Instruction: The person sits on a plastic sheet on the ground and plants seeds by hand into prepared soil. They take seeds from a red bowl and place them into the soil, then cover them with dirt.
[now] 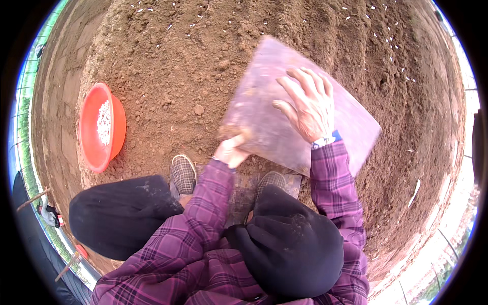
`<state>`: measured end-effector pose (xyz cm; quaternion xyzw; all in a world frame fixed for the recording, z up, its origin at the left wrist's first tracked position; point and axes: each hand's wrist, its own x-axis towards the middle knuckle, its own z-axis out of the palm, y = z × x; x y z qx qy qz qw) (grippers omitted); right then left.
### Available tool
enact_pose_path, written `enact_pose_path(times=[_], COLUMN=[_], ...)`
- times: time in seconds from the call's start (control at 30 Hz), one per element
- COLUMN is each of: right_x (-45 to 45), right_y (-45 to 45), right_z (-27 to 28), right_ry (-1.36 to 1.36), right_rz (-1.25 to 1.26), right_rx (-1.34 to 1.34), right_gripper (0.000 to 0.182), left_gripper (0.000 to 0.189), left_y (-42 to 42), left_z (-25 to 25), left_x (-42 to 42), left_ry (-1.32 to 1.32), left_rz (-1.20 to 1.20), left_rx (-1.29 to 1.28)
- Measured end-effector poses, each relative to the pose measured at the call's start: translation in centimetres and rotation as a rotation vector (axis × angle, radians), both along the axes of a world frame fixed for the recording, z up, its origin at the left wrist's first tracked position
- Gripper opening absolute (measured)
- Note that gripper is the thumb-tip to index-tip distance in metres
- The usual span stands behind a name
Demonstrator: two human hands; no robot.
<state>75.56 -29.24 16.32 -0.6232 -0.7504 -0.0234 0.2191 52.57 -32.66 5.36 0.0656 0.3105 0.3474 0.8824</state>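
Note:
A flat, dirt-smeared board (pixel 267 87), blurred by motion, is tilted over the brown soil in front of me. My left hand (pixel 231 150) grips its near left corner, with soil on the board just beside the fingers. Over the middle of the board is my right hand (pixel 307 101), its fingers spread and bent; whether it touches the surface cannot be told. Small white seeds or pieces lie scattered on the soil beyond. To the left, an orange-red plastic basin (pixel 119 129) stands tilted in the view, holding a heap of similar white pieces (pixel 103 122).
Under my checked shoes lies another flat board (pixel 240 190). My bent knees flank it. Loose soil with shallow furrows (pixel 282 19) stretches ahead. Another person (pixel 48 215) is far off at the left edge, near a small red object (pixel 81 251) and wooden sticks.

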Motion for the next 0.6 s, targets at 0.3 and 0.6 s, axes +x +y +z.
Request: enact_pose_path(times=[0.3, 0.6], right_x=[7.2, 7.4], right_y=[-10.1, -12.9], right_z=[-13.1, -16.5], right_ry=[0.464, 0.614], right_rz=[-0.874, -0.941], right_rx=[-0.405, -0.260], right_gripper=[0.069, 0.055], left_gripper=[0.046, 0.064], left_y=[-0.9, 3.3], left_z=[-6.6, -1.8], left_x=[-14.6, -12.3], left_ry=[0.054, 0.621], left_rz=[0.388, -0.073], left_rx=[-0.071, -0.155])
